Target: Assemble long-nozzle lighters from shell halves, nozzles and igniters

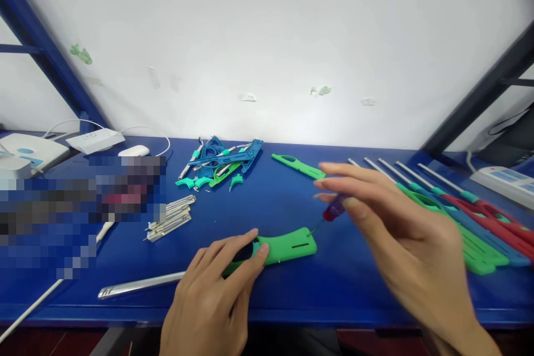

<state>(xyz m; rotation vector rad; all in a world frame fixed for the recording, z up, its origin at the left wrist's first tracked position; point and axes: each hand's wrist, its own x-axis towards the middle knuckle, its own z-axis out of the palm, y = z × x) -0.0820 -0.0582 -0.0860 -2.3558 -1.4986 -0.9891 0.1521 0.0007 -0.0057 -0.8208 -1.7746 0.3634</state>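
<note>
A green lighter-like body [292, 246] with a long metal tube [142, 283] lies near the front edge of the blue table. My left hand [219, 283] wraps over its handle loop, fingers pressing on the green plastic. My right hand [400, 233] holds a screwdriver [335, 208] with a purple and red handle between thumb and fingers. Its thin tip meets the right end of the green body, near a small hole. The tool is tilted, and part of its handle is hidden by my fingers.
Blue and green casing parts [229, 158] are piled at the back. Clear cartridges [171, 218] lie left of centre. A single green half [298, 166] is behind. Assembled lighters [471, 228] line the right side. A white cable [37, 308] and a power strip [507, 183] flank the table.
</note>
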